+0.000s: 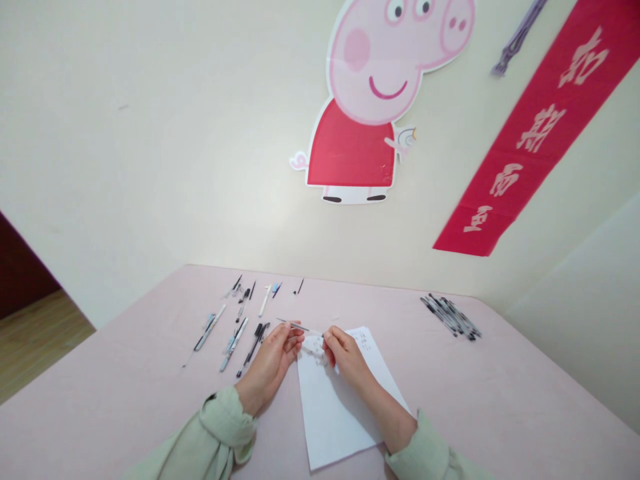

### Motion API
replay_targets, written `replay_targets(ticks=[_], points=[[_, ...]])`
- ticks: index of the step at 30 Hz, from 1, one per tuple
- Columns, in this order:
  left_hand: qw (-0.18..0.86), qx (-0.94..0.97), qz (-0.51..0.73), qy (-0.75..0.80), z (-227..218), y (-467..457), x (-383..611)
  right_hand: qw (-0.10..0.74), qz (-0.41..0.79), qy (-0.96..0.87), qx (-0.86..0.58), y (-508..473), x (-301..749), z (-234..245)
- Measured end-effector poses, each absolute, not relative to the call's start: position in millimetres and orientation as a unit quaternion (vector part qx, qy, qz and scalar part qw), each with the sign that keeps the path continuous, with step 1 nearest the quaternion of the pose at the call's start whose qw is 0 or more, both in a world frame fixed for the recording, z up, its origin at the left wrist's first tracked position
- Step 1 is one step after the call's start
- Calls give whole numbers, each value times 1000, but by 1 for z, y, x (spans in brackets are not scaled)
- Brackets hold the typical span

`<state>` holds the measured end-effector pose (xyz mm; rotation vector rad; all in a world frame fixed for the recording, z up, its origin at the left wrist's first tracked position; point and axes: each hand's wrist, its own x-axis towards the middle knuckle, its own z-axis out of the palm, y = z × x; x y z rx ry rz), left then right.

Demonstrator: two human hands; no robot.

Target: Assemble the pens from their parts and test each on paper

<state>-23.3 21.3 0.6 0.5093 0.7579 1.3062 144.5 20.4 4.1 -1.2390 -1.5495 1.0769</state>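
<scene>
A thin pen refill (300, 326), dark along most of its length and clear towards the right, is held nearly level above the paper (333, 413). My left hand (274, 353) pinches it between thumb and fingers near its dark part. On the right end, my right hand (345, 353) closes its thumb and index finger. The white sheet below carries small handwritten marks near its top edge. What the lower fingers of my right hand cover cannot be made out. Just left of my left hand lie several black pen parts (256, 343).
More pens and parts, including a white pen (265, 301) and a pale pen (210, 328), lie on the left of the pink tabletop (480, 400). A bundle of black-and-clear pens (451, 317) lies at the right. Behind the table, the wall carries a pig cutout (353, 147) and a red banner (535, 133).
</scene>
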Motion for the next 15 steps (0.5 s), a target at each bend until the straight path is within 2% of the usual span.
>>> replay_targets(ticks=[4,15], points=[[695,210,597,341,0,23,-23,412,418,-636,-502,20,146,6],[690,220,599,342,-3,24,-23,441,394,-636,-495,20,147,4]])
